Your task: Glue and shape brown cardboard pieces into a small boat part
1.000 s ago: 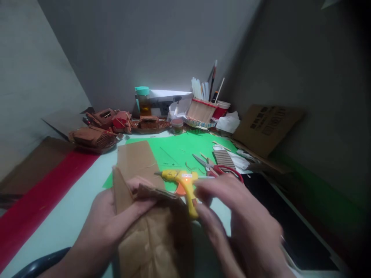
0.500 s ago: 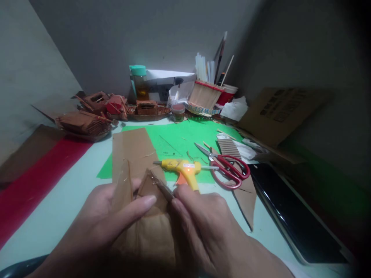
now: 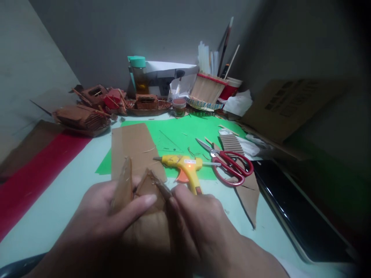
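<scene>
A folded brown cardboard piece (image 3: pixel 150 227) with raised, pointed flaps is held between both hands close to me. My left hand (image 3: pixel 107 220) grips its left side, the thumb lying across the inner flap. Fingers of my right hand (image 3: pixel 199 224) pinch the right flap's edge, which looks glossy, as if with glue. Just beyond the hands lies a yellow glue gun (image 3: pixel 185 164) with an orange trigger, its nozzle pointing left. A flat cardboard sheet (image 3: pixel 133 143) lies behind the held piece. The lower part of the held piece is in dark shadow.
Red-handled scissors (image 3: pixel 232 170) rest on cardboard scraps (image 3: pixel 249 197) to the right, beside a black phone-like slab (image 3: pixel 298 212). A green sheet (image 3: pixel 171 135) covers the middle. Brown model boats (image 3: pixel 84 117), a bottle (image 3: pixel 139 77) and a stick holder (image 3: pixel 207 88) stand at the back.
The view has shifted slightly, so the background sits a little higher and the scissors farther right. Both hands keep their hold on the cardboard piece, with little visible movement.
</scene>
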Motion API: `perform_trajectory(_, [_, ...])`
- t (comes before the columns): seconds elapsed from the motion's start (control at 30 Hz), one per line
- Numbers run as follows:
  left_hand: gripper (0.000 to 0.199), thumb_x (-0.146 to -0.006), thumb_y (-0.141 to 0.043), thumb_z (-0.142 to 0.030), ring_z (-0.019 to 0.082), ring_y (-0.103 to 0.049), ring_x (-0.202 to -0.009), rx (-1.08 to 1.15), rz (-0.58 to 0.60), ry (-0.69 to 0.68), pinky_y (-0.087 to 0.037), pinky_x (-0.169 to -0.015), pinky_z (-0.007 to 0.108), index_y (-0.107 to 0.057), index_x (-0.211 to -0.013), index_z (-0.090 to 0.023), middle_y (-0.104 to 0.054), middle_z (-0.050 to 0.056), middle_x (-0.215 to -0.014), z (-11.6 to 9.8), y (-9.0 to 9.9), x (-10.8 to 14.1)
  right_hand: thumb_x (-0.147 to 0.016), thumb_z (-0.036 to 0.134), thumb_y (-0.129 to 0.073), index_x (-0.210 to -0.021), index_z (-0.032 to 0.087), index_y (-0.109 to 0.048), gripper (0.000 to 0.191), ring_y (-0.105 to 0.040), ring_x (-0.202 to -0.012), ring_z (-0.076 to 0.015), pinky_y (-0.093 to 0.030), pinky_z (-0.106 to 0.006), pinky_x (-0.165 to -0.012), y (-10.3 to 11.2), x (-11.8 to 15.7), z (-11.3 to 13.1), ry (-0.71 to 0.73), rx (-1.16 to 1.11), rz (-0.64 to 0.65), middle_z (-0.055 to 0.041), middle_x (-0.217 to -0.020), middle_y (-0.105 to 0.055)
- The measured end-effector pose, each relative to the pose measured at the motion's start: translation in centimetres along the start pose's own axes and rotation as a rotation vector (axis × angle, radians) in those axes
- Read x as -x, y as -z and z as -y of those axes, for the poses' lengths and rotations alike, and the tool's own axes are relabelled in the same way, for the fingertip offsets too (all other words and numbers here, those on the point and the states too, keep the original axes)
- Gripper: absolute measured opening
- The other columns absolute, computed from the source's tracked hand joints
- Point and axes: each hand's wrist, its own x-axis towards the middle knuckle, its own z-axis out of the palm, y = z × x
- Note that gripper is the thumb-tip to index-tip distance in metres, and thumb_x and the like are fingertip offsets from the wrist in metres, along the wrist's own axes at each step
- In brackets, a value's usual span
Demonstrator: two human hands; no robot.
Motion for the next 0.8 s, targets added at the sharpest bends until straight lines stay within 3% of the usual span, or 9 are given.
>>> perform_trajectory(0.1, [0.026, -0.072, -0.076, -0.047, 0.026, -0.074, -0.091, 0.036, 0.090, 0.011, -0.056, -0.065, 0.025, -0.077, -0.085, -0.025, -0.080, 0.000, -0.088, -0.3, 0.2, -0.4, -0.101, 0.029, -0.033, -0.084, 0.023, -0.036, 0.018, -0.027, -0.048, -0.0093, -0.022, -0.024, -0.046, 0.5, -0.2, -0.1, 0.041, -0.030, 0.059, 0.0065, -0.061, -0.039])
perform_trajectory(0.2, [0.033, -0.073, -0.077, -0.050, 0.028, -0.074, -0.098, 0.148, 0.125, 0.071, -0.059, -0.066, 0.026, -0.076, -0.095, -0.024, -0.080, 0.003, -0.089, -0.7, 0.3, -0.3, -0.104, 0.038, -0.026, -0.085, 0.023, -0.043, 0.030, -0.034, -0.053, -0.0117, -0.023, -0.027, -0.050, 1.4, -0.4, 0.4, -0.040, -0.034, 0.079, 0.0037, -0.066, -0.043])
perform_trajectory(0.4, [0.034, -0.075, -0.077, -0.053, 0.024, -0.075, -0.069, 0.359, 0.182, 0.135, -0.062, -0.067, 0.032, -0.077, -0.093, -0.024, -0.079, 0.002, -0.079, -0.7, 0.4, 0.1, -0.103, 0.047, -0.037, -0.081, 0.021, -0.050, 0.036, -0.046, -0.064, -0.0135, -0.030, -0.028, -0.058, 2.1, -0.8, 1.2, -0.137, -0.058, 0.068, 0.0021, -0.071, -0.054])
perform_trajectory(0.5, [0.031, -0.070, -0.079, -0.052, 0.027, -0.075, -0.075, 0.279, 0.116, 0.070, -0.060, -0.063, 0.030, -0.077, -0.089, -0.027, -0.077, 0.002, -0.074, -0.5, 0.2, 0.3, -0.101, 0.043, -0.046, -0.092, 0.022, -0.057, 0.025, -0.054, -0.070, -0.0138, -0.037, -0.026, -0.062, 2.2, -0.8, 1.4, -0.117, -0.092, 0.123, 0.0009, -0.080, -0.063])
perform_trajectory(0.57, [0.028, -0.067, -0.080, -0.051, 0.027, -0.074, -0.083, 0.143, 0.039, -0.012, -0.059, -0.067, 0.027, -0.077, -0.084, -0.028, -0.078, 0.003, -0.081, -0.4, 0.1, 0.5, -0.101, 0.039, -0.046, -0.097, 0.023, -0.060, 0.022, -0.058, -0.072, -0.0151, -0.041, -0.025, -0.063, 2.2, -0.6, 1.5, -0.089, -0.078, 0.138, -0.0013, -0.084, -0.065])
perform_trajectory(0.67, [0.031, -0.062, -0.080, -0.050, 0.024, -0.072, -0.086, 0.055, -0.017, -0.061, -0.058, -0.074, 0.024, -0.077, -0.087, -0.032, -0.077, 0.001, -0.092, -0.7, 0.3, 0.9, -0.100, 0.037, -0.045, -0.098, 0.024, -0.062, 0.022, -0.058, -0.063, -0.0152, -0.042, -0.025, -0.058, 2.2, -0.3, 1.8, -0.087, -0.028, 0.106, -0.0015, -0.077, -0.063])
perform_trajectory(0.8, [0.033, -0.052, -0.086, -0.050, 0.022, -0.068, -0.084, 0.077, -0.131, -0.133, -0.057, -0.067, 0.021, -0.077, -0.081, -0.035, -0.074, -0.001, -0.090, -0.9, 0.5, 1.2, -0.099, 0.038, -0.045, -0.091, 0.026, -0.061, 0.021, -0.053, -0.051, -0.0126, -0.036, -0.022, -0.047, 1.5, 0.1, 1.9, -0.107, -0.022, 0.080, 0.0010, -0.069, -0.061])
